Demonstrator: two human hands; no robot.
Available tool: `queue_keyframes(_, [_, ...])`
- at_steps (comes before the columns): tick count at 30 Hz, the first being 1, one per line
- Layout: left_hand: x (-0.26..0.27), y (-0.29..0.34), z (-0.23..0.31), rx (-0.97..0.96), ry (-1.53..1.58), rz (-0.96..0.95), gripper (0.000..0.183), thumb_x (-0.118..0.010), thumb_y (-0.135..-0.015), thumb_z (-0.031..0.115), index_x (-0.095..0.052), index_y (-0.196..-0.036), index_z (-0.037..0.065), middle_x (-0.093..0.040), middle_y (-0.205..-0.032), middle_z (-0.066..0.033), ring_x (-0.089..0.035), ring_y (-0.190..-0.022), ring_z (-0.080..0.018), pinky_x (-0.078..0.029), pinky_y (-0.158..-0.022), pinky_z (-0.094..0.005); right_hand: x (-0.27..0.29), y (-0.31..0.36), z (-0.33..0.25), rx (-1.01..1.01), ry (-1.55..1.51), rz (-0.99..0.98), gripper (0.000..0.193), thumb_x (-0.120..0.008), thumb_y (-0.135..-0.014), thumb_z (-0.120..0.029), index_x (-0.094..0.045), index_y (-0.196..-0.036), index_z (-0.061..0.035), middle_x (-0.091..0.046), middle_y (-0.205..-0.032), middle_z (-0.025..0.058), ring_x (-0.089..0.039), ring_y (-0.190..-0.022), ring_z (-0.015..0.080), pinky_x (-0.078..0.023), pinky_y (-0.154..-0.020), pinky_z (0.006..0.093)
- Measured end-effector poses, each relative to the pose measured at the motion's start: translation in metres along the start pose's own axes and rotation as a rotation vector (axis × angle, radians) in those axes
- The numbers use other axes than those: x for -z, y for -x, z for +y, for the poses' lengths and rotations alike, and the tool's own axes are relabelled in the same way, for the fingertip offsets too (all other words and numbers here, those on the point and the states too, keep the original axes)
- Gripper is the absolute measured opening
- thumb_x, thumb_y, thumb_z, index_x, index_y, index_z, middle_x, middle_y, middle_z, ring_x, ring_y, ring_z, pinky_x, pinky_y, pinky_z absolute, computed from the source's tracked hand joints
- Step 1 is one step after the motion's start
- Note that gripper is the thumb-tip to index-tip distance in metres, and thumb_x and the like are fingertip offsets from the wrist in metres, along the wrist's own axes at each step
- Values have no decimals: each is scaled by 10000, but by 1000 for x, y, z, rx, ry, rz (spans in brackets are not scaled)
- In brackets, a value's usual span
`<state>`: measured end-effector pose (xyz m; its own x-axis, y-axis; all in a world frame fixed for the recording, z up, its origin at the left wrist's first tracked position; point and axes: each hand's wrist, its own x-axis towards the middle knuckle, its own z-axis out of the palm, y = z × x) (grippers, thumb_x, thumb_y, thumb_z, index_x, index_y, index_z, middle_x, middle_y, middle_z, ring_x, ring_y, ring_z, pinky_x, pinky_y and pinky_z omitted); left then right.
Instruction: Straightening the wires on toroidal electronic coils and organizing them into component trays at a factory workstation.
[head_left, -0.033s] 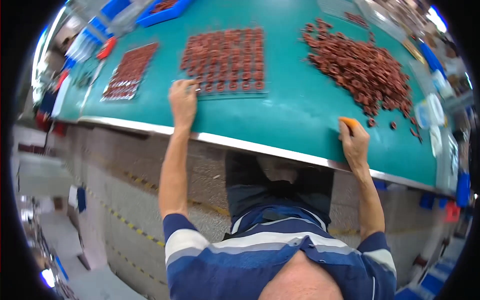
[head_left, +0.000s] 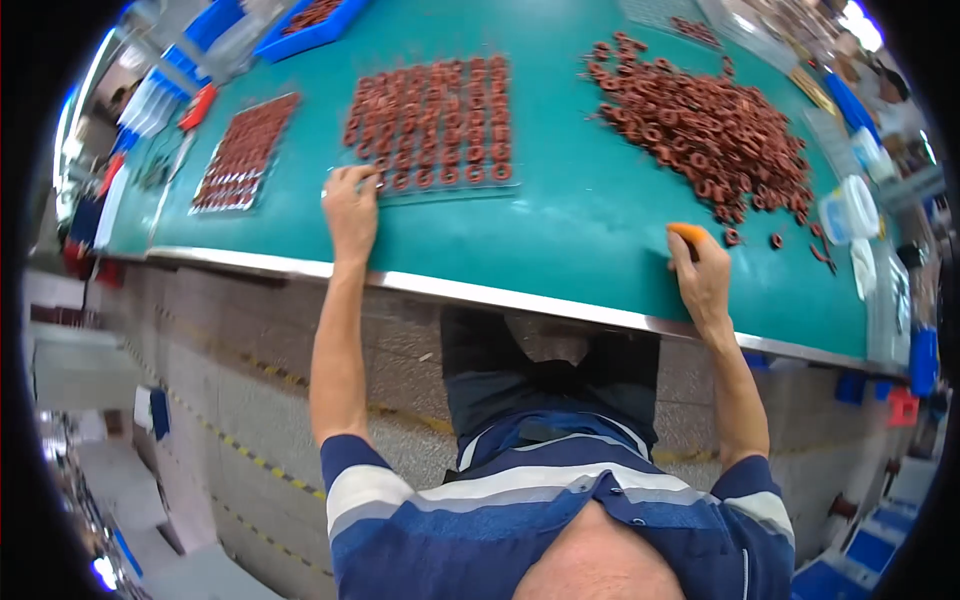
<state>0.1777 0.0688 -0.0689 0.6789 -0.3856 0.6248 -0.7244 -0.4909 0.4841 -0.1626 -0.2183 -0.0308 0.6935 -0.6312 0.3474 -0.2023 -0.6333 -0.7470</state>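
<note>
My left hand (head_left: 351, 212) is at the near left corner of a clear tray (head_left: 440, 194), its fingers bent together beside the closest ring. What they pinch, if anything, is hidden. Rows of small reddish-brown rings (head_left: 433, 120) with thin wire-like ends fill the tray. To the right, my right hand (head_left: 702, 268) hovers or rests over the green tabletop with curled fingers. Orange covering or a small orange piece (head_left: 688, 233) shows at its fingertips; I cannot tell which. Just beyond that hand lies a large loose heap of the same rings (head_left: 715, 130).
A second filled tray (head_left: 245, 155) lies at the left, near a red-handled tool (head_left: 198, 107). A blue bin (head_left: 310, 28) with more rings stands at the back. On the right are a white tub (head_left: 849, 210) and stray rings (head_left: 776, 241). The table's pale edge (head_left: 500, 298) runs before me.
The whole view has shifted slightly to the left. Both hands keep about the same places relative to the tray and the heap.
</note>
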Motion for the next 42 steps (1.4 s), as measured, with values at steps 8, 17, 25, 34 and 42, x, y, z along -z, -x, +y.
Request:
queue_keyframes(8, [-8,3,7,51,89,-24,85,-624,-829,70,-634,-887,10,-609,-863,-111,-589,-808,-279,-449,-709,-370,-11,-89,15,451,485,64,290,-650,-805,-66,-596,-1082,0,-576,-1051,122,-578,-908,284,-485,-746,351])
queue_keyframes(17, [-5,8,10,116,111,-43,92,-629,-830,81,-629,-906,30,-606,-909,-104,-576,-859,-275,-438,-772,-393,-39,-132,56,487,632,-13,335,-640,-781,-58,-566,-1101,4,-543,-981,139,-577,-842,313,-484,-762,390])
queue_keyframes(25, [3,21,70,-7,119,215,152,-611,-839,62,-588,-988,38,-555,-1031,-119,-510,-1043,-281,-403,-910,-401,-29,-115,48,387,363,-105,280,-661,-803,-81,-595,-1064,-1,-556,-961,132,-596,-834,318,-495,-723,389])
queue_keyframes(34, [-60,62,206,381,1034,-513,382,-475,-985,238,-437,-1227,-55,-630,-970,-112,-616,-800,-140,-496,-705,-262,-49,-58,-2,726,419,121,248,-720,-722,-77,-628,-938,3,-598,-922,99,-597,-805,268,-486,-706,373])
queue_keyframes(42, [-96,66,225,425,1017,-452,389,-452,-987,290,-456,-1179,-49,-650,-871,-132,-618,-670,-170,-497,-602,-293,-61,-38,6,852,365,70,295,-675,-669,-21,-612,-954,22,-587,-987,127,-602,-880,275,-487,-779,383])
